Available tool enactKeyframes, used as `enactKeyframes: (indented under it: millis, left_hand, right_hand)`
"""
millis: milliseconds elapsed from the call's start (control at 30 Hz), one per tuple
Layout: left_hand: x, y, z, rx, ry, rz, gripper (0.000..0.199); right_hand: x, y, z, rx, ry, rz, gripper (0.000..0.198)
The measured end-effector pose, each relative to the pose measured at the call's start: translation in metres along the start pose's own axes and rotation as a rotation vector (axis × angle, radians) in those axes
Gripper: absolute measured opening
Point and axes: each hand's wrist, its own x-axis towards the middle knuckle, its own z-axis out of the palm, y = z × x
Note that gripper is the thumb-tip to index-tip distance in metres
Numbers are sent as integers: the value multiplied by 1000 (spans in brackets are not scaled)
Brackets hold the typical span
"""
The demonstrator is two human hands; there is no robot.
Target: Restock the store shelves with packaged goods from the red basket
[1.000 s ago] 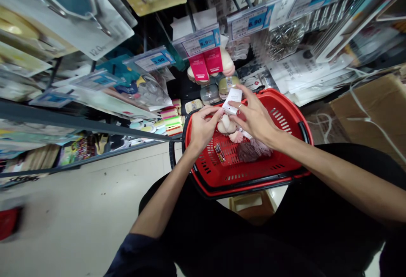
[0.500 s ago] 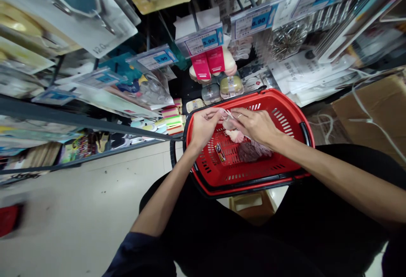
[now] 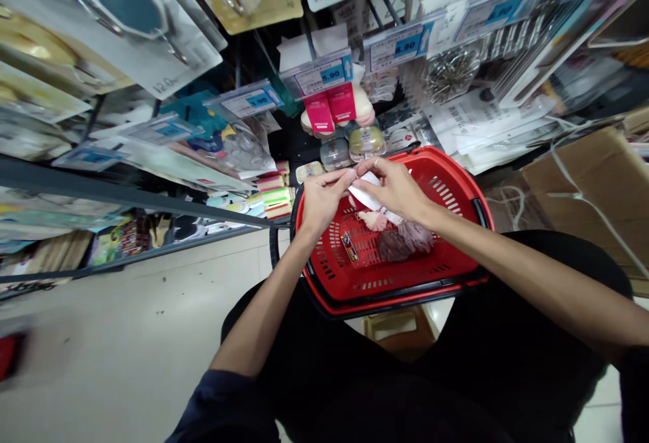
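Over a red shopping basket (image 3: 405, 281), my left hand (image 3: 324, 199) and my right hand (image 3: 395, 189) meet at the fingertips. Both are closed in a pinch at the upper end of a white paper tag (image 3: 366, 193), which slants down below the right fingers. Inside the basket, beneath the hands, lie a small pink and white ruffled item (image 3: 374, 220) and a mauve-grey bundle of soft, stringy material (image 3: 400, 243). A small dark printed label (image 3: 349, 247) is on the basket's left inner side. My right fingers partly hide what hangs under the tag.
Shelves of hanging packs with price labels (image 3: 314, 78) rise in front. Lidded round containers (image 3: 368, 144) sit just beyond the basket rim. A cardboard box (image 3: 593, 193) with white straps is at the right. Pale floor tiles (image 3: 152, 348) stretch to the left.
My right hand has turned and its fingers have lifted to meet the left fingertips. The white tag now shows flat between the hands, where a thin whitish loop showed before.
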Motion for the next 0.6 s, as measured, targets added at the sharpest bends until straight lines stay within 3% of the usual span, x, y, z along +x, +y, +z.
enactKeyframes:
  millis: [133, 267, 433, 600]
  left_hand:
    - [13, 8, 0, 53, 61, 147, 31]
    - [46, 13, -10, 146, 90, 279, 30]
    - [109, 16, -16, -42, 219, 317, 28]
    - [142, 27, -1, -163, 377, 376, 11]
  right_hand:
    - [22, 2, 1, 23, 45, -43, 26]
    - [67, 5, 4, 63, 95, -42, 25]
    - [129, 12, 21, 202, 222, -26, 31]
    - [159, 11, 35, 302, 486, 80, 21]
